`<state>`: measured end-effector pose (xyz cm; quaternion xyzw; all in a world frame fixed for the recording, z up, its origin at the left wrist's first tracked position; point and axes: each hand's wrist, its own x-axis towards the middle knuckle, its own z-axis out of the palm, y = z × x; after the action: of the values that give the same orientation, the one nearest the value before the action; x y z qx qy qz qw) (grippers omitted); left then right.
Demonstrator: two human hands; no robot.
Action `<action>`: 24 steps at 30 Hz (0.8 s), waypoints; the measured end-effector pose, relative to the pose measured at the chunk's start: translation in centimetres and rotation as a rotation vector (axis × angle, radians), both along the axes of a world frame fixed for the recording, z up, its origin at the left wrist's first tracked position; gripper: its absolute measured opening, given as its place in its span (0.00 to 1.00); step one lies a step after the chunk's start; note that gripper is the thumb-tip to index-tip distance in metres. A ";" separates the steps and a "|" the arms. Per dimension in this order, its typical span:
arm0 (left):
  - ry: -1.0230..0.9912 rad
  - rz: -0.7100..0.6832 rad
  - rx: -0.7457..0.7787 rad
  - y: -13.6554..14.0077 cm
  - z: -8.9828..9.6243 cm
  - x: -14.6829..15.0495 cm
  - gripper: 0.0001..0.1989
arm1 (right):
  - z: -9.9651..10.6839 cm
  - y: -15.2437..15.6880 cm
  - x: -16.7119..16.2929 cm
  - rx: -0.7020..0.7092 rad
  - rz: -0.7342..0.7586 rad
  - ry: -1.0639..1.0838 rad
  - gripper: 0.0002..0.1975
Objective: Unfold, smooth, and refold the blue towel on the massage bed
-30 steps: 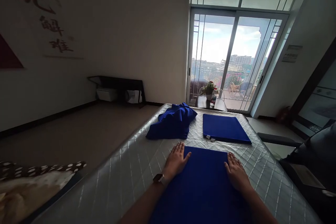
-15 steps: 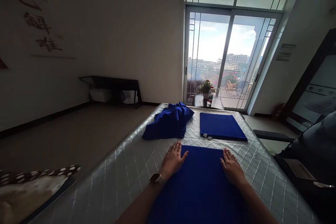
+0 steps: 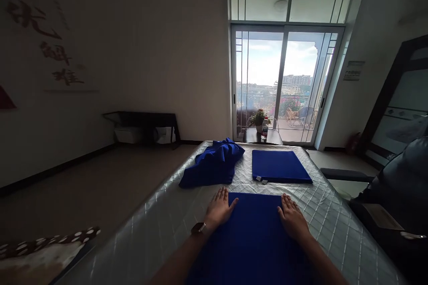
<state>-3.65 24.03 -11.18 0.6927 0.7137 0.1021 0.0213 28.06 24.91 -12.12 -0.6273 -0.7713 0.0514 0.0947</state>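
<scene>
A smooth blue folded cloth (image 3: 254, 240) lies flat on the quilted mattress (image 3: 143, 242) right in front of me. My left hand (image 3: 220, 208) rests along its left edge near the far corner, fingers stretched out and thumb on the fabric. At the opposite edge my right hand (image 3: 293, 216) lies the same way, palm down with straight fingers. Beyond them, a neatly folded blue cloth (image 3: 281, 165) with white tags sits at the right, and a crumpled blue cloth (image 3: 216, 162) is heaped at the left. The near end of the front cloth runs out of view.
Past the mattress's far end stands a small dark table (image 3: 262, 136) with a potted plant (image 3: 258, 118) and a bottle (image 3: 264, 128). A black chair (image 3: 397, 187) is close on the right. At lower left lies a polka-dot fabric (image 3: 50, 242). A low black stand (image 3: 147, 124) leans by the wall.
The view has tilted slightly up, so the room sits lower in the picture. Both hands stay at the same edges of the front cloth.
</scene>
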 end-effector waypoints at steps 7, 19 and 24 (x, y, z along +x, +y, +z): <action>-0.072 -0.276 0.057 0.3 1.0 10.6 0.42 | -0.1 0.1 0.2 -0.012 0.008 0.015 0.35; -0.126 -0.380 0.102 0.5 -1.3 16.4 0.37 | 0.1 -0.1 0.3 -0.028 0.022 0.000 0.34; -0.013 -0.201 0.086 0.8 -1.8 8.4 0.41 | 0.7 -0.2 0.1 -0.048 -0.004 0.043 0.35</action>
<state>4.78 24.86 -12.97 0.7604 0.6353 0.1344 0.0063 28.14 24.69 -11.43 -0.6296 -0.7664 0.0834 0.0962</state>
